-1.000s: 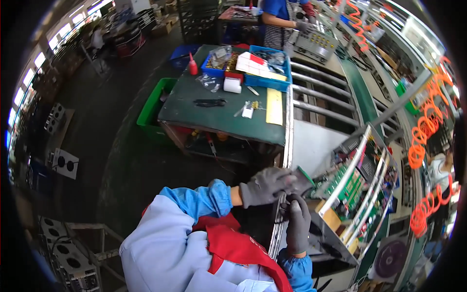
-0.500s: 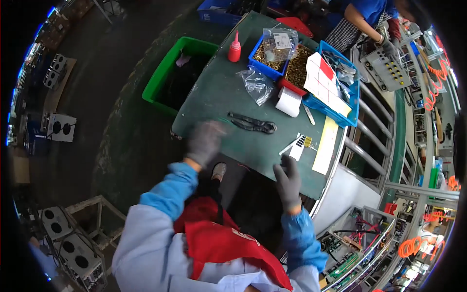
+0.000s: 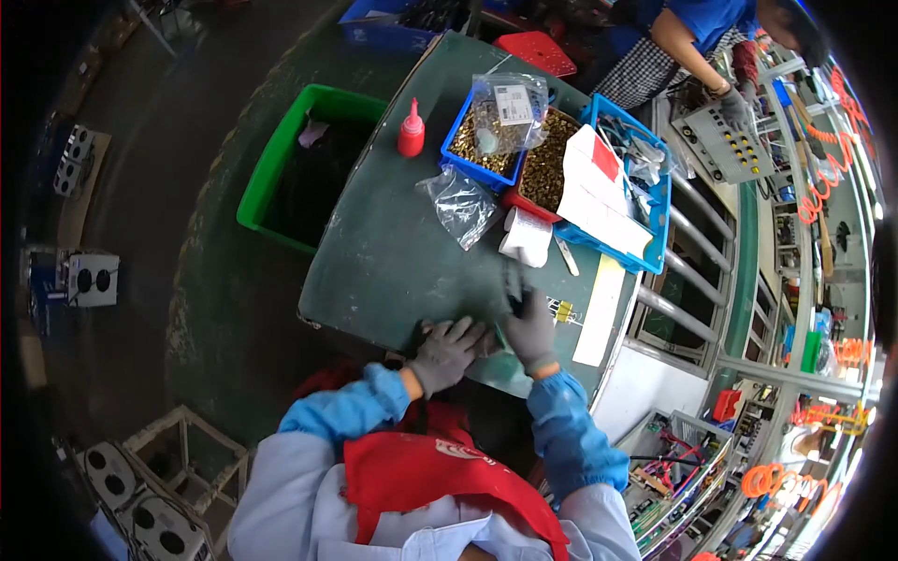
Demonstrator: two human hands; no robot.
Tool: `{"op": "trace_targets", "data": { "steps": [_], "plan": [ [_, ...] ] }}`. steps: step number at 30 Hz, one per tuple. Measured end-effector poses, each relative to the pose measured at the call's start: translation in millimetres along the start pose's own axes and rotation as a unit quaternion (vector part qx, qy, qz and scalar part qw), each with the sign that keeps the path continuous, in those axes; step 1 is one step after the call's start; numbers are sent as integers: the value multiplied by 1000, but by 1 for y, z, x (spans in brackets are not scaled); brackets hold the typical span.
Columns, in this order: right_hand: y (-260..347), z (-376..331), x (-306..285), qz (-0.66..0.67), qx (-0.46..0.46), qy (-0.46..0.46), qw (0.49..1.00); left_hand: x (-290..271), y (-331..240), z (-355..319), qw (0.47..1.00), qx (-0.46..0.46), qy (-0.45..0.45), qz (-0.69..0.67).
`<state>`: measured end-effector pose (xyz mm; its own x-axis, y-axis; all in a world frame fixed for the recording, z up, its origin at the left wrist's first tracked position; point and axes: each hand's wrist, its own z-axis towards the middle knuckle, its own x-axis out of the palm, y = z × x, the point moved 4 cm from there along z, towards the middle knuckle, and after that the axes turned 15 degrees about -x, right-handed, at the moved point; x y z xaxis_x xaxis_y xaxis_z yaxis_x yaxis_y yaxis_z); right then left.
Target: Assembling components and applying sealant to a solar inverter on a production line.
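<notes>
My left hand [image 3: 445,356], in a grey glove, is at the table's front edge. Its fingers are bent together over something dark that I cannot make out. Just right of it, my right hand [image 3: 531,337], gloved too, is closed around dark pliers [image 3: 514,280], blurred by motion and partly hidden by the hand. A thin green piece [image 3: 506,338] shows between the hands, too smeared to name. Yellow-and-black small parts [image 3: 561,310] lie beside the right hand, partly covered by it. The green tabletop [image 3: 374,271] spreads out beyond both hands.
Farther back are a red squeeze bottle [image 3: 412,131], a clear bag [image 3: 460,208], a white roll [image 3: 527,237], and a blue bin [image 3: 468,166] and red bin [image 3: 543,183] of brass parts. A green tub [image 3: 267,168] stands left. A co-worker [image 3: 697,47] works at far right.
The pliers have left their place on the tabletop and are in my right hand. My left hand has moved right, and both hands have come close together at the front edge. The view has shifted.
</notes>
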<state>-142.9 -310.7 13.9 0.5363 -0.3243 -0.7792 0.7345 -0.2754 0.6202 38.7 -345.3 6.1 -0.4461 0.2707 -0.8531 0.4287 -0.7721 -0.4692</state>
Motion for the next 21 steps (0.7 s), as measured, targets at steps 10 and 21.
{"op": "trace_targets", "data": {
  "steps": [10, 21],
  "plan": [
    [-48, -59, -56, 297, 231, 28, 926, -117, 254, 40, 821, -518, -89, 223],
    [51, 132, 61, -81, -178, 48, 979, 24, -18, -5, 986, -132, 1, 104]
  ]
}}
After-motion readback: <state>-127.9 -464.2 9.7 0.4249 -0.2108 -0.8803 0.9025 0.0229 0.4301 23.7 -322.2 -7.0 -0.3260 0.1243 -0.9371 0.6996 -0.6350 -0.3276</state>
